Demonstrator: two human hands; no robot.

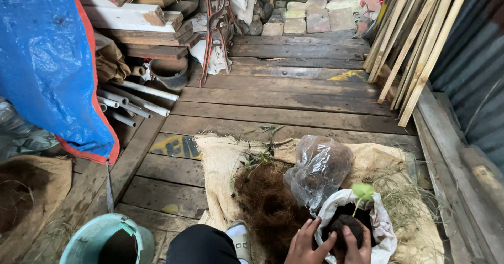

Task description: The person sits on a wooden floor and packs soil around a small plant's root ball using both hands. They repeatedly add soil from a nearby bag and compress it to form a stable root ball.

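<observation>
Both hands meet low in the view around a dark, round ball of soil [346, 227] from which a thin stem rises to a small green seedling leaf [363, 191]. The left hand [307, 243] cups the ball from the side with fingers spread and pressed against it; the right hand [359, 249] wraps it from below and in front, fingers curled onto it. So both hands are grasping the ball, which sits in the mouth of a white bag [336, 203] with dark soil inside.

As a judgement of progress: the ball already looks shaped and compact, with the seedling standing upright in it, so the forming seems largely done. It carries no visible wrapping, and the loose brown fibre pile [265, 201] just beside it on the burlap sack [220, 164] lies unused around it. A clear plastic bag [317, 167] with more dark material rests just behind the white bag, closed over its contents.

All of this lies on the plank floor [283, 98]. A teal bucket [94, 237] stands well apart to the left, and only one such ball is in view.
</observation>
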